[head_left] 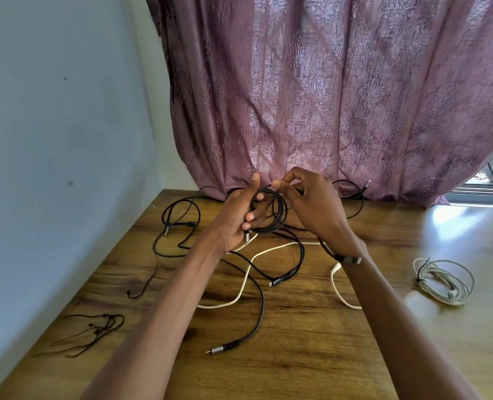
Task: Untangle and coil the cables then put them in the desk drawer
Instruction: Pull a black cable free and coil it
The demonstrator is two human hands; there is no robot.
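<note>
Left hand [241, 215]: fingers curled round the black coil [268, 210]
Right hand [311, 203]: pinches the coil's top — at 12 o'clock
Tied white coil [441, 280]: on the desk [311, 342], 3 o'clock — well apart

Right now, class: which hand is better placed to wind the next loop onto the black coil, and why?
The right hand, probably. It pinches the black cable at the top of the black coil, and the loose tail runs down past its wrist. The left hand has its grip around the coil, steadying it.
</note>
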